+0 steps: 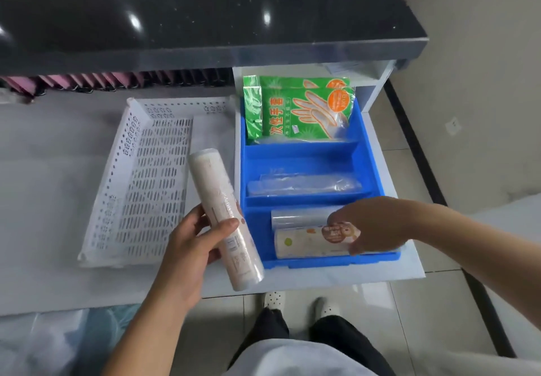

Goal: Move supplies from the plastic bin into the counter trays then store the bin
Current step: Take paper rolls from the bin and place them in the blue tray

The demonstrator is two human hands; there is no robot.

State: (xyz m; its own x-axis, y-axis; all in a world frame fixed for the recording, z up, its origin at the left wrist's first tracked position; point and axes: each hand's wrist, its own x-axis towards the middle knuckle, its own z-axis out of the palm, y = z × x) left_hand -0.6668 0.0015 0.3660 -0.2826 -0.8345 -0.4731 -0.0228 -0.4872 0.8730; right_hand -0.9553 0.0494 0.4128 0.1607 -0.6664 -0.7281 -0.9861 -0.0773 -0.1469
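Note:
A white perforated plastic bin (pixel 140 182) lies on the low white counter, nothing inside it. To its right sits a blue divided tray (pixel 369 170). Green packs of disposable gloves (pixel 295 109) stand in the tray's far compartment, and a clear plastic packet (pixel 304 185) lies in the middle one. The near compartment holds a clear roll (pixel 298 216) and a printed roll (pixel 307 244). My left hand (pixel 190 244) grips a long pale roll (pixel 219 209), tilted, between bin and tray. My right hand (pixel 371 226) rests on the printed roll's right end, fingers curled over it.
A black stone countertop (pixel 205 18) overhangs the low shelf. Pink and dark folders (pixel 117 80) stand in a row under it at the back left. Crumpled clear plastic (pixel 52 343) lies at the lower left. My legs and white shoes stand on the tiled floor below.

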